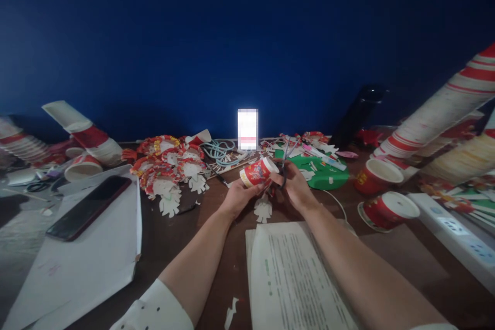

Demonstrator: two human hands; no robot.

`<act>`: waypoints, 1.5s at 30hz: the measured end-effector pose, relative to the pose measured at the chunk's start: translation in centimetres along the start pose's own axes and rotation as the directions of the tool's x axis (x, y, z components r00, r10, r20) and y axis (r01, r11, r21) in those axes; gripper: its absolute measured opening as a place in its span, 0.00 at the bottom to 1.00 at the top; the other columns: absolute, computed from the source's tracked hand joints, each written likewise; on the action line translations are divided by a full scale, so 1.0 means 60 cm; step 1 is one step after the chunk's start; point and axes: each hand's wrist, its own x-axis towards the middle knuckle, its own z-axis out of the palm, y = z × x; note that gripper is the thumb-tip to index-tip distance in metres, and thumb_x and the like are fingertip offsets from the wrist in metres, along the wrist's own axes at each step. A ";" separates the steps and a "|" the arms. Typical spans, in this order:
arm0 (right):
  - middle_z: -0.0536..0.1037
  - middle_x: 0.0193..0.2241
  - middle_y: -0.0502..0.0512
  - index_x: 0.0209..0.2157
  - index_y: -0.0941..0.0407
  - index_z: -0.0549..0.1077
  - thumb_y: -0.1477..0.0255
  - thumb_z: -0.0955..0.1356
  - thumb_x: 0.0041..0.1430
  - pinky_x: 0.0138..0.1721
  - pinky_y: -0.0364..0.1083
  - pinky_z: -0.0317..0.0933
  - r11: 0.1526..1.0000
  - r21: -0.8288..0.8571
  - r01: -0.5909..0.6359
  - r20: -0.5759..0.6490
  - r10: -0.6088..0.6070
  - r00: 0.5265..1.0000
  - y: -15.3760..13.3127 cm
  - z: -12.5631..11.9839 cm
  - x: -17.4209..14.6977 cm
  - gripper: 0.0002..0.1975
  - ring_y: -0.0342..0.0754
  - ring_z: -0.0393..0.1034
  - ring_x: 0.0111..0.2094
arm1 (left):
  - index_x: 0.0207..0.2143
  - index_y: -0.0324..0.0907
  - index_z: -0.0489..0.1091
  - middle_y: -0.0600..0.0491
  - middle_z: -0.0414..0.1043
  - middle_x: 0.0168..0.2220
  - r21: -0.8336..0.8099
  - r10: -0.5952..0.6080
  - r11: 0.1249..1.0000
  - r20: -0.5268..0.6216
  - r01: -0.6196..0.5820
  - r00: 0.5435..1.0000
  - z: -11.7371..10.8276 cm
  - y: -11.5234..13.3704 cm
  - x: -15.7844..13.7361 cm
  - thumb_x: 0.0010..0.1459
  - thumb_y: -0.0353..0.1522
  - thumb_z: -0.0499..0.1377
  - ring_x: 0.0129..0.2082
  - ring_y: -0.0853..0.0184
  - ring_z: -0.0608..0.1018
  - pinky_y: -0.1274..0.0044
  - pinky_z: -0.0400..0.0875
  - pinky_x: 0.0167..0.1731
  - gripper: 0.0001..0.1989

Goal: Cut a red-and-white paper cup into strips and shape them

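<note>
My left hand [240, 198] is closed around a red paper cup [258, 171] with a white rim, tilted on its side. Close by on the right, my right hand [296, 185] grips a pair of scissors [285, 157], its blades pointing up and away beside the cup's rim. Whether the blades touch the cup I cannot tell. Beneath both hands a white paper cutout [263, 209] with a fringed edge shows on the brown table. To the left lies a heap of red and white cut cup pieces [166, 162].
Stacked paper cups [436, 108] lean at the right, near two red cups and a white power strip [452, 227]. A green sheet [328, 171] holds scraps. Printed papers [297, 273] lie in front; a phone [91, 206] rests at left. A glowing screen [248, 129] stands behind.
</note>
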 end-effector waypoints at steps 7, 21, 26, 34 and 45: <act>0.76 0.44 0.52 0.47 0.50 0.69 0.66 0.75 0.44 0.44 0.48 0.68 0.996 0.036 0.078 0.067 -0.080 0.994 -0.008 -0.012 -0.001 0.26 0.49 0.72 0.45 | 0.41 0.37 0.76 0.46 0.78 0.41 -0.350 -0.010 0.937 0.023 0.018 1.000 -0.001 0.012 0.004 0.47 0.38 0.68 0.38 0.64 0.79 0.74 0.73 0.43 0.19; 0.77 0.35 0.50 0.45 0.54 0.71 0.60 0.75 0.41 0.32 0.44 0.65 0.999 -0.027 0.025 -0.095 -0.028 0.995 0.012 -0.005 0.006 0.28 0.46 0.72 0.33 | 0.43 0.36 0.75 0.46 0.79 0.38 -0.313 -0.069 0.945 0.092 0.094 0.993 -0.004 0.004 0.008 0.49 0.32 0.67 0.34 0.65 0.80 0.74 0.74 0.41 0.17; 0.74 0.27 0.48 0.45 0.56 0.70 0.56 0.74 0.41 0.22 0.42 0.60 0.995 -0.094 -0.020 -0.151 0.005 0.989 0.004 0.014 -0.004 0.30 0.43 0.66 0.22 | 0.38 0.35 0.77 0.47 0.80 0.36 -0.290 -0.085 0.951 0.078 0.104 0.993 0.009 -0.001 0.002 0.43 0.27 0.70 0.35 0.65 0.80 0.73 0.73 0.44 0.16; 0.74 0.31 0.50 0.43 0.56 0.71 0.56 0.71 0.48 0.35 0.45 0.64 0.963 -0.217 0.161 -0.227 -0.210 0.951 -0.012 0.019 -0.015 0.24 0.45 0.67 0.32 | 0.36 0.37 0.75 0.48 0.79 0.36 -0.368 -0.107 0.926 -0.053 0.080 0.993 0.006 0.010 0.005 0.50 0.28 0.66 0.35 0.65 0.80 0.70 0.76 0.44 0.10; 0.73 0.23 0.51 0.45 0.60 0.75 0.59 0.75 0.45 0.24 0.43 0.59 0.937 -0.299 -0.182 0.315 0.278 0.908 -0.027 0.018 -0.039 0.28 0.41 0.65 0.21 | 0.35 0.35 0.72 0.48 0.78 0.30 -0.517 -0.094 0.849 -0.345 -0.106 0.934 -0.033 0.036 0.031 0.55 0.28 0.60 0.30 0.67 0.81 0.71 0.77 0.42 0.04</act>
